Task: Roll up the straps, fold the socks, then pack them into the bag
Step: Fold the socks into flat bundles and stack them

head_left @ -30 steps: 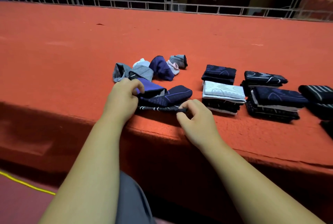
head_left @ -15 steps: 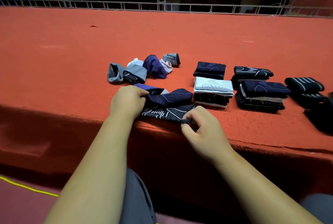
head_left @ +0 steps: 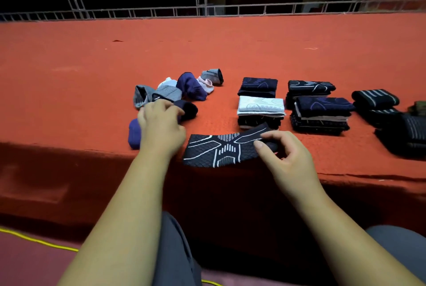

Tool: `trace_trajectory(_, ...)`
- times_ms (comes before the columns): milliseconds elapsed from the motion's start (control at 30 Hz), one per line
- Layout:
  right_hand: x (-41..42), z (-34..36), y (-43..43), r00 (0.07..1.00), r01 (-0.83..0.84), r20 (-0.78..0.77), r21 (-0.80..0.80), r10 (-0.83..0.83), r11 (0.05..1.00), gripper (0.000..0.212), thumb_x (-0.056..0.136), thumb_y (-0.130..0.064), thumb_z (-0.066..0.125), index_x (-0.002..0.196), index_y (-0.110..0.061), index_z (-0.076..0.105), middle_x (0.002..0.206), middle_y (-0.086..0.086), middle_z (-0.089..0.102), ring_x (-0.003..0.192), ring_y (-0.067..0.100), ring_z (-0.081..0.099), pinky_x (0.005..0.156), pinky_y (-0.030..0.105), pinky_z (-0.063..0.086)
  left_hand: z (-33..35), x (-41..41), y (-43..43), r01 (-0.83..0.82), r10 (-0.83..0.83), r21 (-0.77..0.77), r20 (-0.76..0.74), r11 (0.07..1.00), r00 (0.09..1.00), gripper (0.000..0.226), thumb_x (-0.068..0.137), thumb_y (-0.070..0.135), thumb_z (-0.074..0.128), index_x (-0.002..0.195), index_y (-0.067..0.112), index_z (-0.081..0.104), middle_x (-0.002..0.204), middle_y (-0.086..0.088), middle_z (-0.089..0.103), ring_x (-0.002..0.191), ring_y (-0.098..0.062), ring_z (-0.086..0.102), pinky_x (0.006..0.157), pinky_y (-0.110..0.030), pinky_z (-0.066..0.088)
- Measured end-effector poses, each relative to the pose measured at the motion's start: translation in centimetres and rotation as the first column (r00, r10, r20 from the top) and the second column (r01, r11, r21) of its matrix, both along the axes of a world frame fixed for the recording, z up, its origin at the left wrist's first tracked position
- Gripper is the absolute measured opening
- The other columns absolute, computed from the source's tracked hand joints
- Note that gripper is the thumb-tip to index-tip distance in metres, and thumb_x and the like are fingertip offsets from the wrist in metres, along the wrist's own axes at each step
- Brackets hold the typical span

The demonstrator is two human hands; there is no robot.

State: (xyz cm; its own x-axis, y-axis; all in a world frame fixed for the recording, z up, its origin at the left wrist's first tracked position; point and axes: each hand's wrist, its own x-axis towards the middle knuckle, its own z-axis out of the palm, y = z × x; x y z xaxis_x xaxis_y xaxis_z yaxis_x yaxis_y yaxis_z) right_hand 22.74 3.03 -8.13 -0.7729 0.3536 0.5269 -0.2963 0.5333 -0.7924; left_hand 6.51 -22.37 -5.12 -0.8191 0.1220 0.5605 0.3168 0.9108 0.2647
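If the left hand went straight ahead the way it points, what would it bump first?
The left hand points away and slightly right, so probably the dark navy sock at its fingertips. Grey socks lie just beyond, though depth is unclear.

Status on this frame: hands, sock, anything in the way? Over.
Left hand grips purple sock. Right hand pinches patterned black sock, flat at table edge, not yet folded. Folded stack close behind its right end; nothing blocking.

patterned sock [head_left: 223, 151]: matt knit cloth | table cover [head_left: 230, 50]: rough felt-like cloth
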Motion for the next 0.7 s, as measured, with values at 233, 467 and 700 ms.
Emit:
trace_trajectory(233, 1.1, 2.4, 1.5, 0.998, -0.039, 0.039, -0.033, 0.04, 0.999, 0.036, 0.085, 0.005, 0.063, 0.096, -0.029, 0.068, 0.096, -0.012, 0.07, 0.078, 0.001, 0.06, 0.069, 0.018, 0.044, -0.5, 5.2, 5.4, 0.515, -0.548, 0.192, 0.243, 0.836, 0.8, 0.044, 0.099, 0.019, 0.065, 0.143, 0.023, 0.059, 0.145, 0.006, 0.059, 0.135, -0.012, 0.052, 0.116, -0.025, 0.034)
trace_trajectory(467, 3.2, 3.2, 4.7, 0.98, -0.199, 0.038, 0.05, 0.198, 0.979, 0.054, 0.08, 0.021, 0.058, 0.103, -0.024, 0.076, 0.107, -0.009, 0.074, 0.107, 0.014, 0.069, 0.094, 0.024, 0.052, -0.3, 5.3, 8.5, 0.534, -0.689, 0.45, 0.331, 0.716, 0.644, 0.045, 0.101, 0.021, 0.066, 0.144, 0.029, 0.056, 0.145, 0.015, 0.061, 0.134, 0.005, 0.053, 0.12, -0.031, 0.04)
trace_trajectory(700, 3.8, 3.4, 7.2, 0.96, -0.277, 0.034, -0.014, 0.277, 0.961, 0.054, 0.083, 0.026, 0.058, 0.106, -0.018, 0.08, 0.109, -0.003, 0.077, 0.108, 0.012, 0.071, 0.094, 0.019, 0.051, -0.6, 5.3, 12.5, 0.576, -0.742, 0.468, 0.401, 0.67, 0.537, 0.049, 0.105, 0.025, 0.064, 0.152, 0.03, 0.05, 0.142, 0.019, 0.063, 0.131, 0.012, 0.053, 0.109, -0.024, 0.041)
